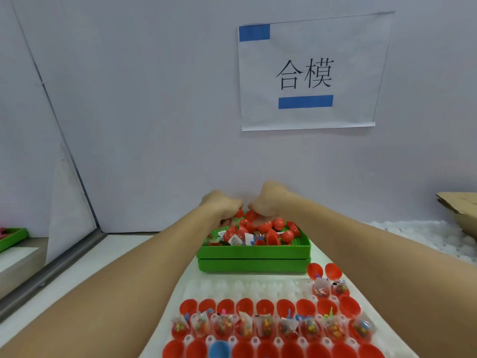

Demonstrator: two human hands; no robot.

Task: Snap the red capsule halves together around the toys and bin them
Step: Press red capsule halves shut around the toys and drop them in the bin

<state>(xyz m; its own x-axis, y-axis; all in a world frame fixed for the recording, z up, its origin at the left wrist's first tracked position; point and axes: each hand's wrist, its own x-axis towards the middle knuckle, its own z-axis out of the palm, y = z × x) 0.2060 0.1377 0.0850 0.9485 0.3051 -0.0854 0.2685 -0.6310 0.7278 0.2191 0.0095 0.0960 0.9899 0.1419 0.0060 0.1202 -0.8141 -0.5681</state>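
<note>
Left hand (222,206): over far left of green bin (254,250), fingers curled down, gripping red capsules (251,217). Right hand (268,202): touching the left one, fingers curled on the same capsules. Bin: stacked on a second green one, against the wall (154,125), heaped with closed capsules and bagged toys. Tray (247,286): white, just before the bin, far row bare but for two filled halves (330,289) at right; nearer rows of open halves (265,306) and toy bags (265,328). One blue half (219,350) at near edge. Counter (116,254): bare strip left of the forearms, metal rail (51,270) along its edge. White pellets (413,233) and cardboard (459,205) far right. Sign (307,73) on the wall.
</note>
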